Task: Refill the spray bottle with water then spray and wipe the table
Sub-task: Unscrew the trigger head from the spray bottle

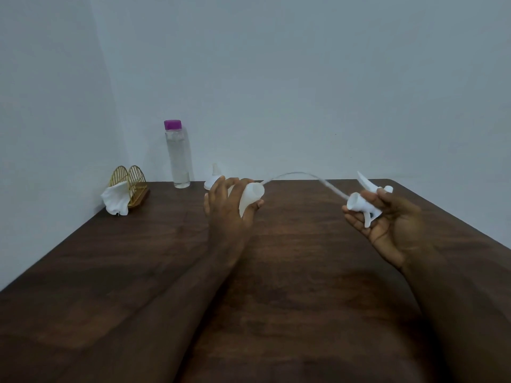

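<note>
1. Translucent white spray bottle (pixel 250 199) lies tilted in the left hand (pixel 229 205), fingers wrapped around it above the bench (pixel 276 272).
2. The right hand (pixel 387 225) grips the spray head (pixel 365 203); its tube (pixel 298 175) arcs toward, perhaps into, the bottle's mouth.
3. A purple-capped water bottle (pixel 178 156) stands at the bench's far edge.

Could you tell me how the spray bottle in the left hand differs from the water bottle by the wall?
The spray bottle is milky white, open at the neck and held tilted in the left hand; the water bottle is clear, closed with a purple cap and stands upright on the table. The water bottle looks taller. Both are plastic-looking bottles.
</note>
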{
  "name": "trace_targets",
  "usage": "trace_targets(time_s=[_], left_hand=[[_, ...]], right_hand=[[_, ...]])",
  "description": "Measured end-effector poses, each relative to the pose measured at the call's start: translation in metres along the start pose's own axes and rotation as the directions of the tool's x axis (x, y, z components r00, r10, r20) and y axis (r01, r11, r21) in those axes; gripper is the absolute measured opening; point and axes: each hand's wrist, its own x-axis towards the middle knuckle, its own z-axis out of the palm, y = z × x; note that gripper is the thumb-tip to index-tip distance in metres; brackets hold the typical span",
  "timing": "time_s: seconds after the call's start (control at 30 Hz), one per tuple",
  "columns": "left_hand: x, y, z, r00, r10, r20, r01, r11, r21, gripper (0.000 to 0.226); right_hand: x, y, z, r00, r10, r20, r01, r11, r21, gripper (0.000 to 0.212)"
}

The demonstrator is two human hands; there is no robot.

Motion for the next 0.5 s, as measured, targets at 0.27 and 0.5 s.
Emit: trace_targets(time_s=[0.27,0.5], left_hand=[[-0.0009,0.0019,0.0005,1.0,-0.008,0.011,0.008,1.0,0.001,0.04],[-0.0031,0.0027,0.0008,1.0,0.005,0.013,-0.005,1.0,-0.005,0.037]], right_hand=[[0.004,0.0024,-0.0038,0.999,0.002,0.051,0.0,0.999,-0.051,0.046],[-0.0009,0.0012,-0.0016,0.999,0.025,0.031,-0.022,0.995,-0.093,0.093]])
